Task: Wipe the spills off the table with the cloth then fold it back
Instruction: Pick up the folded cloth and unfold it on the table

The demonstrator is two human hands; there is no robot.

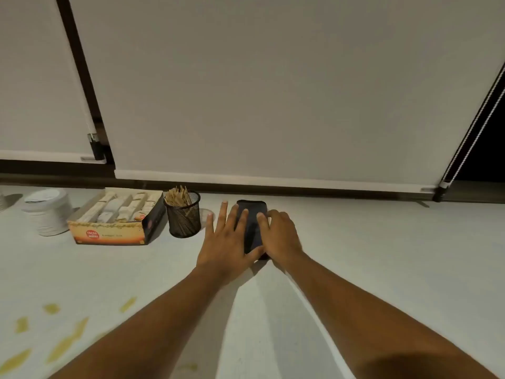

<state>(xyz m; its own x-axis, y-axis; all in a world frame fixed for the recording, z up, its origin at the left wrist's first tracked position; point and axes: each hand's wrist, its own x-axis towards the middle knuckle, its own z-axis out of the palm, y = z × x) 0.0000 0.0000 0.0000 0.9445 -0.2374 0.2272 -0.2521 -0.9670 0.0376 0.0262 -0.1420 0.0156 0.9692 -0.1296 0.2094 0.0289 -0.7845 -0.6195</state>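
Note:
A dark folded cloth [252,214] lies on the white table [369,255] near the back edge. My left hand [225,242] rests flat on the cloth's left side with fingers spread. On the cloth's right side sits my right hand [280,233], fingers curled over its edge. Both hands touch the cloth; neither lifts it. Yellowish spill patches [65,346] mark the table at the near left, with another small spill patch [188,366] by my left forearm.
A black mesh cup of wooden sticks [183,214] stands just left of my left hand. Beside it is an open cardboard box of sachets [117,217], then a stack of white paper cups [47,212]. Window blinds [273,91] rise behind the table.

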